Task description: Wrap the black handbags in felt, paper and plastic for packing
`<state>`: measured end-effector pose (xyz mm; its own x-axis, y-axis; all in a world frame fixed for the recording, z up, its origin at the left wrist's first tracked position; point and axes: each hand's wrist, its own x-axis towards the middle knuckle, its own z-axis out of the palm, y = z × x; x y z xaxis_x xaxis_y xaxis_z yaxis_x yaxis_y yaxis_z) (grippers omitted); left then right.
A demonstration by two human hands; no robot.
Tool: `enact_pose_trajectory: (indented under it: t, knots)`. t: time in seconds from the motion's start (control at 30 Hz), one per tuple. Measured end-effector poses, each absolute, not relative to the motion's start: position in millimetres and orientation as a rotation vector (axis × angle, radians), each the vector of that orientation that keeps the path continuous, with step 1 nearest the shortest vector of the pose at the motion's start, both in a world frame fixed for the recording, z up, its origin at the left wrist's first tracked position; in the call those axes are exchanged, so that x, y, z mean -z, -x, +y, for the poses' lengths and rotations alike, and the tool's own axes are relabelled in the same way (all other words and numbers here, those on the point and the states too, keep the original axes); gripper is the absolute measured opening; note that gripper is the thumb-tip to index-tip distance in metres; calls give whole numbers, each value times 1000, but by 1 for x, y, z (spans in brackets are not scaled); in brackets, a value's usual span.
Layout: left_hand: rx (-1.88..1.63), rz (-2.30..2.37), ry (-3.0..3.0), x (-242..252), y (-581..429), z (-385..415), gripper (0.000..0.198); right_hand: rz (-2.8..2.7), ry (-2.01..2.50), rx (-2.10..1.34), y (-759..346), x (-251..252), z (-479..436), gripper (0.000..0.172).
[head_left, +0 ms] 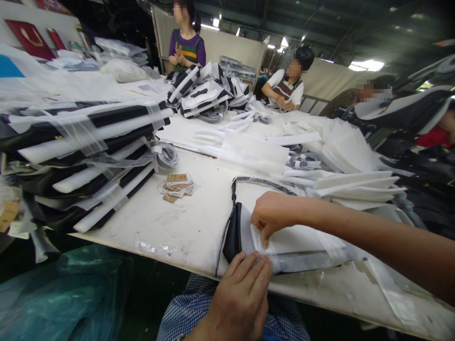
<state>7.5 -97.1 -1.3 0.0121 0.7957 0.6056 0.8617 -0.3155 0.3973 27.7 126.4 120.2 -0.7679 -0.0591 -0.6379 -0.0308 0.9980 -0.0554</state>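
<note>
A black bag (233, 233) with a thin strap lies at the near edge of the white table (167, 222), partly wrapped in white foam sheet and clear plastic film (305, 246). My right hand (272, 214) is closed in a pinch on the clear film over the bag. My left hand (245, 289) lies with fingers stretched flat against the bag's near edge, pressing the wrapping down.
A tall stack of wrapped black-and-white bags (88, 156) fills the left. A small heap of cardboard tags (177, 185) lies mid-table. White foam sheets (341, 180) pile up at the right. Three other people (287, 85) sit at the far side.
</note>
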Motion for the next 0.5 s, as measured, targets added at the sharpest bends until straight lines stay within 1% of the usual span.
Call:
enact_pose_trajectory:
  t: [0.07,0.23,0.33,0.4,0.5]
  knots:
    - [1179,-1756,2167,2,-7,-96,47,2437,47,181,-29,-123,132,33]
    - [1156,-1714,2164,4,-4,-94,45,2372,2,406,-32,-136,138,9]
    - [1144,-1713,2160,5,-4,-94,44,2363,-50,435,-33,-145,137,6]
    - [1127,-1704,2159,7,-4,-93,43,2404,-68,387,-32,-148,137,5]
    - [1125,-1683,2138,8,-3,-91,41,2457,-71,338,-31,-148,141,10]
